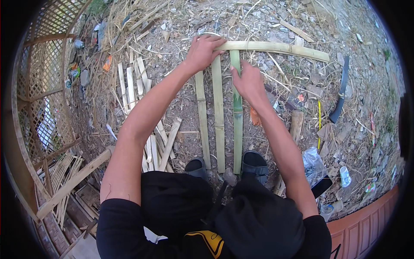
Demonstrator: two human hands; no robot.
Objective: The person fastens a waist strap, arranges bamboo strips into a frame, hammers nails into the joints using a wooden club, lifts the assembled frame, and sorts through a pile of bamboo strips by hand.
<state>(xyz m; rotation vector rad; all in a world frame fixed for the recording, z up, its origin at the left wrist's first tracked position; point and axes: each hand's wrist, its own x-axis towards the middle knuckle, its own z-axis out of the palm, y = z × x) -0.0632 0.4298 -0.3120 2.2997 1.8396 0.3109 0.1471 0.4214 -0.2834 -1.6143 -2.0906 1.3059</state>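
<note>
Three bamboo slats lie side by side on the ground, pointing away from my feet: a left slat (202,116), a middle slat (219,116) and a greener right slat (237,123). Across their far ends runs a crosswise bamboo slat (280,47), reaching out to the right. My left hand (202,54) is closed on the left end of this crosswise slat, over the tops of the left and middle slats. With thumb and fingers, my right hand (249,82) grips the green slat near its far end; some of its fingers are hidden.
A dark curved blade (340,90) lies at the right, near a yellow strip (319,125) and a clear plastic bag (313,162). Cut bamboo pieces (151,149) are piled left of my feet. A lattice panel (45,86) stands far left. Shavings and stones litter the ground.
</note>
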